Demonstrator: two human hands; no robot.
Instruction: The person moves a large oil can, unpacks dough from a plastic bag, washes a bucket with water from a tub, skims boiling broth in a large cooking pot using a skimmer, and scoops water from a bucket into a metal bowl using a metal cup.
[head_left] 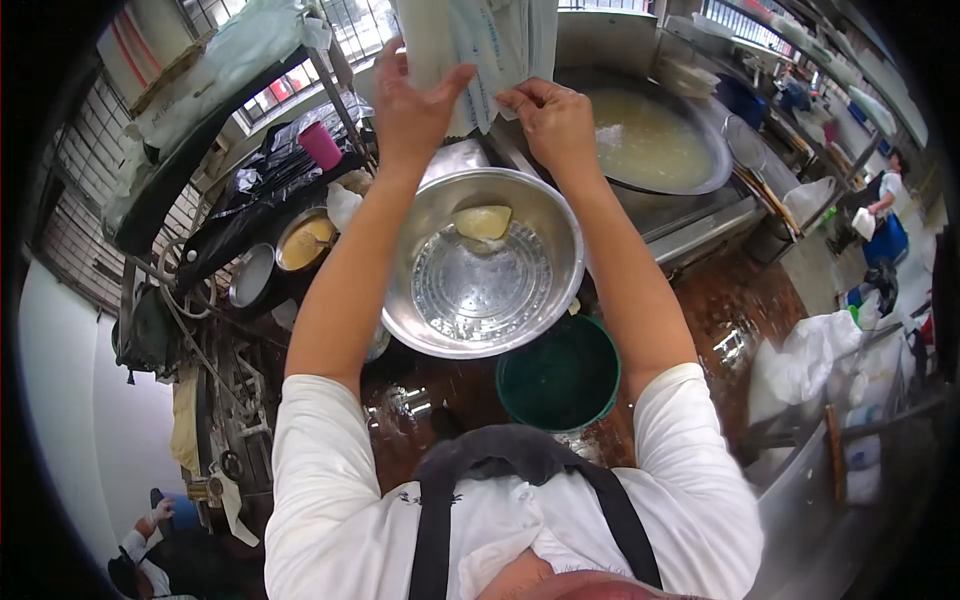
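A roll of pale plastic bags [483, 50] with blue print hangs at the top middle. My left hand [412, 105] is at its left side, thumb and fingers apart around the roll. At the lower right edge of the plastic, my right hand [550, 115] pinches with its fingers closed on it. Below and between my forearms is a wide steel basin [480, 290], with a yellowish wedge-shaped piece [483, 222] near its far side. The basin's inside looks wet.
A large pot of cloudy yellowish liquid [650, 140] stands at the right. A green bucket [560, 375] is below the basin. At the left are a pink cup [320, 146] and a bowl of yellow liquid [305, 240]. Another person [885, 190] stands far right.
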